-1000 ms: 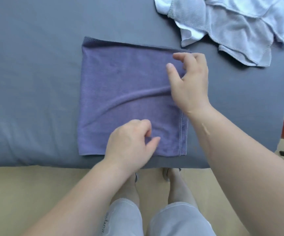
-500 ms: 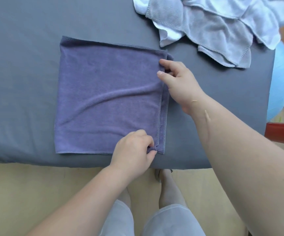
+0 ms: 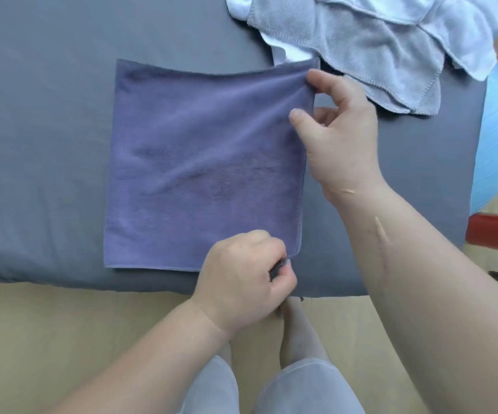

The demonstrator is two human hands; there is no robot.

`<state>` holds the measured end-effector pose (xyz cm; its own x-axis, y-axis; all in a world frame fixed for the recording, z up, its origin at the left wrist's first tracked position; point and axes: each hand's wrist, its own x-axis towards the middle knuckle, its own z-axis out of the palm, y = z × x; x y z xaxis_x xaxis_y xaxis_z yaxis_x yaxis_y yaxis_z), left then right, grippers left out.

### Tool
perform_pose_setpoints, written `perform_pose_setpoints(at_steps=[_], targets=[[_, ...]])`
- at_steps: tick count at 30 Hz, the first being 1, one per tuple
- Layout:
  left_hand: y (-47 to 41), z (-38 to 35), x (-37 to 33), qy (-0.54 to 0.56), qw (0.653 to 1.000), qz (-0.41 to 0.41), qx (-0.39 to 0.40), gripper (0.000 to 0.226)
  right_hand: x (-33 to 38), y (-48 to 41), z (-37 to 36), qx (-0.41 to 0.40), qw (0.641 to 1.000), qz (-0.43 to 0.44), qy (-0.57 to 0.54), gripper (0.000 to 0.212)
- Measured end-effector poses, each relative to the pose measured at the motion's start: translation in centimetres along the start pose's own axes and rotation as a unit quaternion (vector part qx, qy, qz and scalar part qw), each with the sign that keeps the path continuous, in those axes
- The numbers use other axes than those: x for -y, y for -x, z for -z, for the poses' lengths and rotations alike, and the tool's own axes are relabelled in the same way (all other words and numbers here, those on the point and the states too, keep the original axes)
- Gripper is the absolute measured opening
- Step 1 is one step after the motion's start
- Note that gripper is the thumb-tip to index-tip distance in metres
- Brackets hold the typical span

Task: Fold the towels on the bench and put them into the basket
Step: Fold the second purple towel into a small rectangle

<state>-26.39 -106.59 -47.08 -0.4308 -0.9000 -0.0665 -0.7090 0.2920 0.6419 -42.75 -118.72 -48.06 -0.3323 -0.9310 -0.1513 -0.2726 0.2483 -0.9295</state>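
Observation:
A purple towel (image 3: pixel 200 168) lies flat as a square on the grey bench (image 3: pixel 47 115). My left hand (image 3: pixel 244 279) pinches the towel's near right corner at the bench's front edge. My right hand (image 3: pixel 340 135) pinches the far right corner between thumb and fingers, and that corner is lifted a little off the bench. A heap of unfolded towels, a light grey towel (image 3: pixel 370 52) over a white towel (image 3: pixel 450 28), lies at the far right of the bench. No basket is in view.
A light blue ball (image 3: pixel 495 130) sits past the bench's right end, with a red box (image 3: pixel 495 231) below it on the floor. The wooden floor (image 3: pixel 47 339) and my legs and feet (image 3: pixel 295 324) are in front of the bench.
My right hand has slid up the towel's right edge and now pinches the far corner. My left hand has taken hold of the near right corner. The view has shifted slightly.

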Motion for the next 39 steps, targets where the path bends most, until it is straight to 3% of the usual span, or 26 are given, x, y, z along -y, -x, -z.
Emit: perform_pose_setpoints(at_steps=[4,7,11,13,16,18,21,24,27,35,39], targets=[[0.0,-3.9,1.7,-0.1,0.992,0.012,0.078,0.024,-3.5,0.4,-0.4,0.081,0.993,-0.054,0.074,0.062],[0.3,-4.7,2.4,-0.091,0.991,0.013,0.093,0.027,-4.5,0.3,-0.1,0.108,0.989,-0.059,0.083,0.065],[0.1,-3.2,1.6,-0.021,0.999,0.034,0.036,0.043,-4.0,0.7,0.0,0.097,0.989,-0.04,0.103,0.062],[-0.7,-1.5,1.9,-0.018,0.998,0.042,-0.037,0.039,-3.5,1.5,-0.2,0.036,0.981,0.007,0.192,0.058],[-2.2,0.8,4.5,-0.105,0.985,0.08,-0.112,0.032,-2.2,2.7,-1.8,-0.003,0.92,0.107,0.377,0.063],[-3.4,1.9,6.9,-0.183,0.972,0.131,-0.069,0.058,-1.8,3.4,-3.7,0.062,0.889,0.134,0.433,0.069],[-4.6,3.1,10.2,-0.256,0.948,0.182,0.058,0.087,-2.6,4.1,-6.5,0.182,0.836,0.119,0.504,0.078],[-6.1,4.4,13.2,-0.273,0.944,0.152,0.107,0.088,-3.7,2.8,-7.1,0.209,0.809,0.126,0.534,0.082],[-8.9,6.1,15.3,-0.262,0.95,0.139,0.098,0.082,-3.8,0.3,-6.9,0.211,0.791,0.141,0.556,0.086],[-13.8,8.0,18.2,-0.265,0.944,0.186,0.067,0.074,-4.0,1.0,-6.2,0.18,0.793,0.148,0.562,0.087],[-13.8,8.4,17.7,-0.296,0.937,0.175,0.065,0.077,-3.5,1.6,-5.9,0.133,0.831,0.147,0.52,0.073]])
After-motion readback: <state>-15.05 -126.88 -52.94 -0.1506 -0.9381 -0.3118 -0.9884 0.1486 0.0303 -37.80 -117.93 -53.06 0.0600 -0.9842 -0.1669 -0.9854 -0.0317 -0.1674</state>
